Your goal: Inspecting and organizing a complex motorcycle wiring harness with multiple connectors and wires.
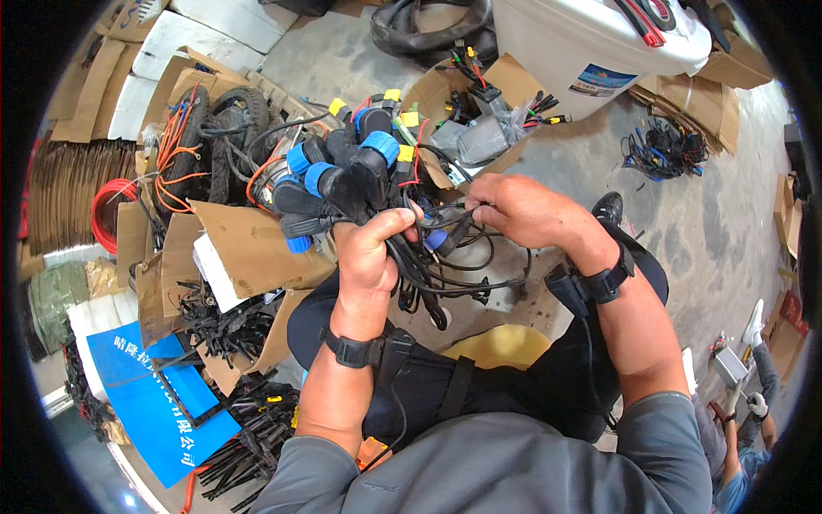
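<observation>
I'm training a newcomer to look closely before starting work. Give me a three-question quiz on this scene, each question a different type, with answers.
1. Multiple choice: the left hand grips
A) a hammer
B) a bundle of black cables with blue-ringed ends
C) a roll of tape

2. True or false: a white tub stands at the picture's lower left.

3. Fill in: the flat sheet with white lettering at lower left is ____ in colour.

Key:
1. B
2. False; the white tub stands at the upper right.
3. Blue
</observation>
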Demonstrator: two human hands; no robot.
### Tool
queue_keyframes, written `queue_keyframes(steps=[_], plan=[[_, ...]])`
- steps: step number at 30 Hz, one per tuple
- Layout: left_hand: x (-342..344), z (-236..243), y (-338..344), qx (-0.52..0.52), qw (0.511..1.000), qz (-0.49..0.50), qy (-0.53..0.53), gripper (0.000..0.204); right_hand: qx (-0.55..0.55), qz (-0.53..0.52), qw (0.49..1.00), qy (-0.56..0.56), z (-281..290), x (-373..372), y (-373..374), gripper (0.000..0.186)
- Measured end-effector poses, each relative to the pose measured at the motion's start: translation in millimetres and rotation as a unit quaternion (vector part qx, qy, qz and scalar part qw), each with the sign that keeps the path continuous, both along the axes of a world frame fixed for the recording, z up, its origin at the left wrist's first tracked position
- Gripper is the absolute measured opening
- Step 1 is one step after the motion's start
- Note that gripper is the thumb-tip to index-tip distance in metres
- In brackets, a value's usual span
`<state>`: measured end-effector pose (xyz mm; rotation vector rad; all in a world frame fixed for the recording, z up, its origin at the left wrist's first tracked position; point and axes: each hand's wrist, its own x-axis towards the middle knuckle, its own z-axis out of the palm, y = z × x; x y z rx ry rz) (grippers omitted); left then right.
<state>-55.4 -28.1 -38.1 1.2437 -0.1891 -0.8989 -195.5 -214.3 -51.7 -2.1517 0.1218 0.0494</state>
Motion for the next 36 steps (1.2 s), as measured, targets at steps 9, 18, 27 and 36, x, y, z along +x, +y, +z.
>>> queue_keyframes(steps=[9, 18, 27, 36], plan=[[1.2, 1.1, -5.5, 0.023, 0.999, 0.020, 0.037, 0.014, 0.018, -0.159, 0.986, -0.042, -1.4, 2.9, 12.2, 0.019], [-0.6, 2.3, -12.0, 0.009, 0.999, 0.033, 0.013, 0.012, 0.462, -0.279, 0.841, -0.033, -3.7, 12.3, 8.3, 0.041], [-9.4, -3.9, -11.4, 0.039, 0.999, 0.023, -0.018, 0.015, 0.550, -0.279, 0.779, -0.114, -19.7, 15.8, 12.4, 0.066], [-1.8, -4.6, -12.5, 0.018, 0.997, 0.069, -0.014, 0.010, 0.553, -0.272, 0.782, -0.090, 1.1, 7.7, -3.9, 0.068]])
